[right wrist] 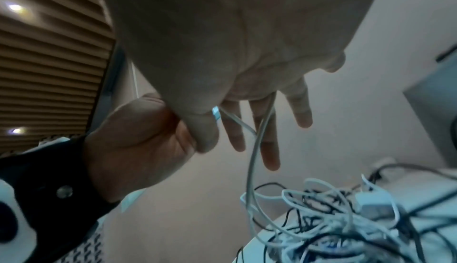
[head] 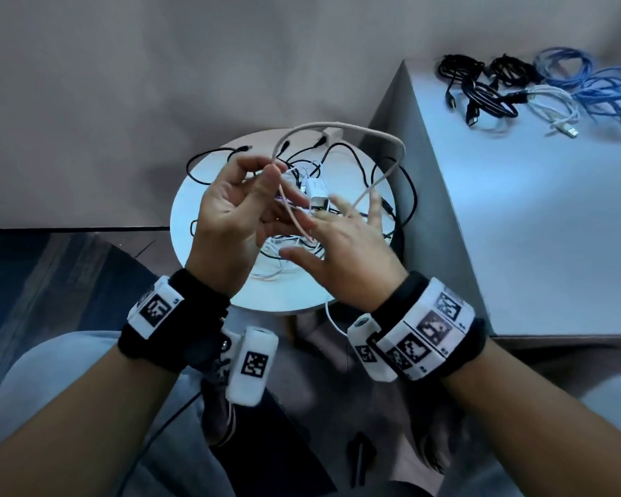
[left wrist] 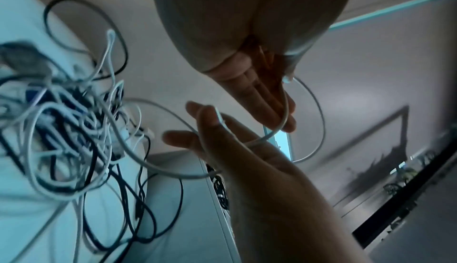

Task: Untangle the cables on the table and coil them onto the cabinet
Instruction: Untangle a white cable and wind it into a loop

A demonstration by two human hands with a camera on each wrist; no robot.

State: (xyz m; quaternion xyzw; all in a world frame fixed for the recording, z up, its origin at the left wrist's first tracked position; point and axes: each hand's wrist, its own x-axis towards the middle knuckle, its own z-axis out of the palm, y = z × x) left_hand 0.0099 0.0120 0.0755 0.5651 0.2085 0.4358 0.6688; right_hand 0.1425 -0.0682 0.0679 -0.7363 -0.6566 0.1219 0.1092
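Note:
A pale cable point(head: 337, 126) arcs above the round white table point(head: 287, 299). My left hand point(head: 237, 209) pinches one end of it between thumb and curled fingers. My right hand point(head: 345, 245) is spread with straight fingers, and the cable runs between two of them. In the right wrist view the cable point(right wrist: 252, 159) drops from the right hand point(right wrist: 247, 52) into the tangle point(right wrist: 333, 218), with the left hand point(right wrist: 138, 140) close behind. In the left wrist view the cable point(left wrist: 319, 111) loops past the left fingers point(left wrist: 267, 101). A tangle of black and white cables point(head: 337, 166) covers the table.
A grey cabinet point(head: 517, 227) stands right of the table. Several coiled black, white and blue cables point(head: 517, 87) lie at its far end. A white adapter point(head: 316, 188) sits in the tangle. A white cable hangs off the table's near edge; my knees and shoes are below.

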